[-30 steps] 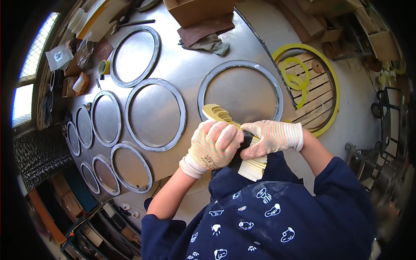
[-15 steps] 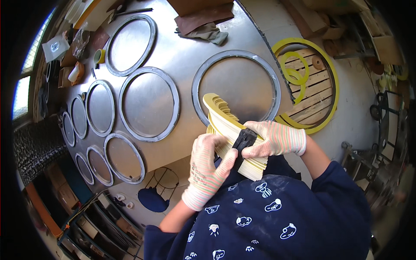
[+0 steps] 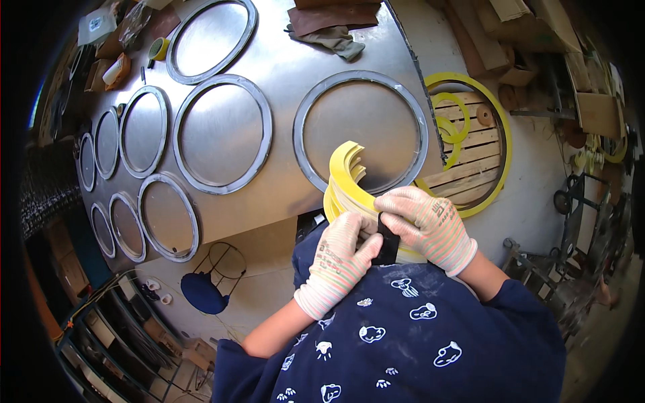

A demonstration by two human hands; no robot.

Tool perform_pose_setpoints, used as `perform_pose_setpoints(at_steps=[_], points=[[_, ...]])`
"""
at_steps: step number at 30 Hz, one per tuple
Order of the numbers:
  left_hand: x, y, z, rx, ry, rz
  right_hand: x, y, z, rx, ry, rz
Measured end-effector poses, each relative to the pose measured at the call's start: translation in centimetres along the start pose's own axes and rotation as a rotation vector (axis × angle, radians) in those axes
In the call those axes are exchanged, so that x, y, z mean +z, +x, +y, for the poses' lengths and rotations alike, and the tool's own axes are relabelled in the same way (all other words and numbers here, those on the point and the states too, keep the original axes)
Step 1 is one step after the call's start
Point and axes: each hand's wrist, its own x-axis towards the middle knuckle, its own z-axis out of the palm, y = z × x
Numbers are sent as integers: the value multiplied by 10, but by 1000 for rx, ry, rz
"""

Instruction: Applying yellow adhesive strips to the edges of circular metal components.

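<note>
Where the two gloved hands meet in front of the body, one stack (image 3: 345, 176) of curved yellow pieces, held over the navy shirt (image 3: 396, 336), its free end curving up toward 12 o'clock. Clock positions are read from the stack's middle.

Band (image 3: 388, 243): black, around the stack, 5 o'clock, between the hands.

Right hand (image 3: 431, 225): 4 o'clock, clamped on the stack beside the band.

Left hand (image 3: 339, 260): 7 o'clock, fingers curled, thumb at the band; whether it grips cannot be told.

Table (image 3: 285, 80): metal, 9 to 1 o'clock.

Grey rings (image 3: 264, 149): nine, flat on the table; one at 12 o'clock, eight between 8 and 11.

Cloth (image 3: 332, 41): 12 o'clock, far side.

Pallet (image 3: 474, 174): wooden, 2 o'clock, yellow rings (image 3: 505, 148) upon it.

Stool (image 3: 204, 294): blue seat, 8 o'clock.
</note>
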Motion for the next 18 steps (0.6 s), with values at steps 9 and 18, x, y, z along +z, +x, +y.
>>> perform_pose_setpoints(at_steps=[9, 18], points=[[-5, 13, -5, 311, 412, 290, 8, 19, -10, 228, 285, 68], [-13, 8, 5, 298, 516, 277, 5, 15, 0, 431, 685, -25]])
